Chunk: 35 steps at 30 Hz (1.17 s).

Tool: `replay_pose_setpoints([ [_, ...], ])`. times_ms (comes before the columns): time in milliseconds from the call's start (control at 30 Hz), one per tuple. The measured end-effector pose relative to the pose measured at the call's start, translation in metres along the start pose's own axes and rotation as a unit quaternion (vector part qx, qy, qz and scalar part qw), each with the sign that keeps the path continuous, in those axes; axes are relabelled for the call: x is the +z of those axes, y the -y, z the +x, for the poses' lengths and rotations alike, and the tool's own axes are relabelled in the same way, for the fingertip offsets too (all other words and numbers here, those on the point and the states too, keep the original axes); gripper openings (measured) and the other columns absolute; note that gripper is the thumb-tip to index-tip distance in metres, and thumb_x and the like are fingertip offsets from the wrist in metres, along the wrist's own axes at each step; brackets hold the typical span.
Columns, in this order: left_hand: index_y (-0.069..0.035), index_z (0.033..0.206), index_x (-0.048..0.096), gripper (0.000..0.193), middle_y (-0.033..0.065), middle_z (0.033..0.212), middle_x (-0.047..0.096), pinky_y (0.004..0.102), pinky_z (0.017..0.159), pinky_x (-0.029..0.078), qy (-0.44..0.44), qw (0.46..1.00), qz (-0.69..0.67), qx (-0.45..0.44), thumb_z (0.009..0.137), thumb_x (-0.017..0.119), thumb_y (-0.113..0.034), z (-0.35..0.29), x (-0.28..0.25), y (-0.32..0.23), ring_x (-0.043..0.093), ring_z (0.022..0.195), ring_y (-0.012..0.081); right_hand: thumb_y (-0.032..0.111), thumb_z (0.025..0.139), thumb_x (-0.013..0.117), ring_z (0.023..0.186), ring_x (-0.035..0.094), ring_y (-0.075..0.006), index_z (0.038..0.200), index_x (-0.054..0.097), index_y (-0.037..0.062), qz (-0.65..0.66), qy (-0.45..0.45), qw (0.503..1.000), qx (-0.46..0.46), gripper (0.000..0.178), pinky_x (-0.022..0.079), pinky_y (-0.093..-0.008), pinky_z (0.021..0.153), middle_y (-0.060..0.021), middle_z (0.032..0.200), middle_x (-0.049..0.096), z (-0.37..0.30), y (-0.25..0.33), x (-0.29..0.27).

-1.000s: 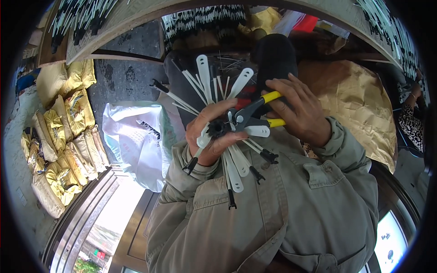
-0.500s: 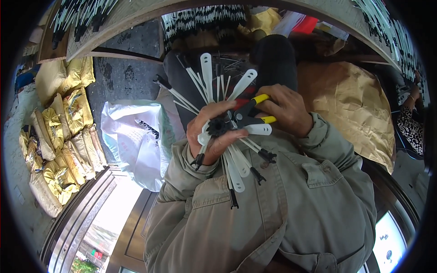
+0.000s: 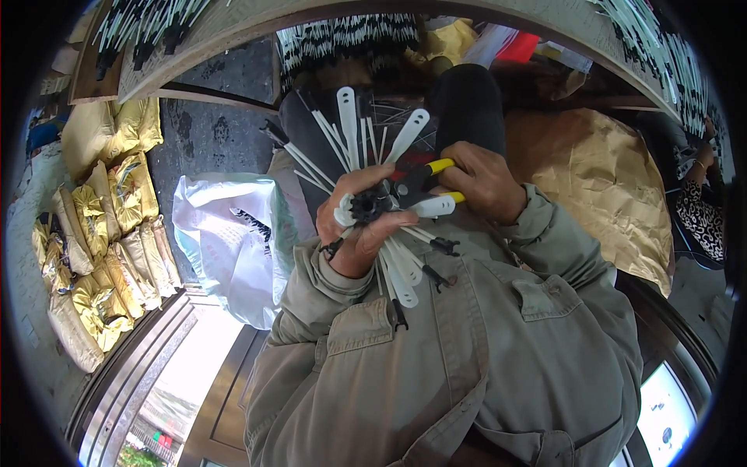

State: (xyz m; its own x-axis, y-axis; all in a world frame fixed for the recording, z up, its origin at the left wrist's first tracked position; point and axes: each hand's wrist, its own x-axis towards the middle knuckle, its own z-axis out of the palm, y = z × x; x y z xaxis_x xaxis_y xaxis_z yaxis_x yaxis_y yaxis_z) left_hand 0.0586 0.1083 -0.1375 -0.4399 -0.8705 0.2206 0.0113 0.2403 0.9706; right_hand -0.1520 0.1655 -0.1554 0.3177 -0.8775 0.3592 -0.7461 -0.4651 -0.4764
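Note:
My left hand [image 3: 359,245] is closed round the middle of a radial plastic piece [image 3: 347,121]. White flat strips with holes and thin white rods with black tips fan out from its black hub. My right hand [image 3: 492,185] grips cutting pliers [image 3: 416,183] with yellow-ended handles. The pliers' dark head reaches in beside the hub, between my left thumb and fingers. Exactly what the jaws touch is hidden. The piece is held above my lap, with its lower strips against my jacket front.
A curved-looking table edge [image 3: 257,37] crosses the top, with bundles of white-and-black rods [image 3: 350,35] beyond. A white plastic bag [image 3: 229,233] lies left, near stacked yellow packages [image 3: 117,233]. At right are a large brown paper sack [image 3: 595,187] and another person's patterned sleeve [image 3: 700,218].
The piece has shifted slightly in my left hand, its lower strips now higher and its upper ones a little left. The pliers and my right hand have moved slightly left.

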Motion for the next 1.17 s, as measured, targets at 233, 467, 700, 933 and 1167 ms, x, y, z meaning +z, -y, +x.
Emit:
replay_pose_setpoints([
  [233,0.001,0.104,0.058,0.053,0.0075,0.088,0.06,0.0239,0.064,0.044,0.067,0.996,-0.041,-0.035,0.063,0.081,-0.022,0.005,-0.012,0.002,0.056,0.072,0.0118,0.019,0.075,0.069,0.062,0.056,-0.0241,0.075,0.052,0.0031,0.172,0.13,0.976,0.033,0.023,0.044,-0.0327,0.053,-0.0098,0.077,0.054,0.016,0.002,-0.045],
  [467,0.0,0.093,0.062,0.049,0.0051,0.075,0.06,0.0246,0.055,0.041,0.174,0.97,-0.163,-0.056,0.055,0.084,-0.021,0.006,-0.023,0.009,0.054,0.062,0.0113,0.033,0.085,0.061,0.055,0.058,-0.0252,0.082,0.053,0.0014,0.321,0.368,0.868,0.09,0.032,0.042,-0.0349,0.048,-0.0092,0.062,0.055,0.044,0.002,-0.101],
  [700,0.0,0.094,0.062,0.05,0.0068,0.08,0.062,0.025,0.06,0.042,0.207,0.966,-0.127,-0.085,0.056,0.083,-0.025,0.007,-0.021,0.002,0.057,0.068,0.0135,0.037,0.085,0.06,0.048,0.056,-0.0306,0.082,0.051,0.0016,0.22,0.403,0.886,0.064,0.036,0.039,-0.0368,0.042,-0.0116,0.054,0.053,0.061,0.007,-0.114],
  [933,0.001,0.098,0.061,0.052,0.0082,0.087,0.062,0.0238,0.065,0.043,0.174,0.968,-0.164,-0.072,0.06,0.082,-0.027,0.011,-0.016,0.011,0.058,0.074,0.0125,0.039,0.085,0.058,0.052,0.056,-0.0341,0.086,0.051,0.0023,0.232,0.402,0.881,0.092,0.037,0.04,-0.0386,0.044,-0.0133,0.056,0.053,0.07,0.002,-0.106],
  [1167,0.001,0.122,0.046,0.066,0.0165,0.098,0.061,0.0336,0.076,0.045,0.031,0.995,-0.064,-0.073,0.081,0.058,-0.049,0.023,-0.023,0.024,0.059,0.087,0.0228,0.038,0.086,0.056,0.064,0.059,-0.0342,0.101,0.056,0.0083,-0.02,0.188,0.981,0.051,0.033,0.046,-0.0391,0.052,-0.0153,0.077,0.06,0.083,-0.007,-0.107],
])
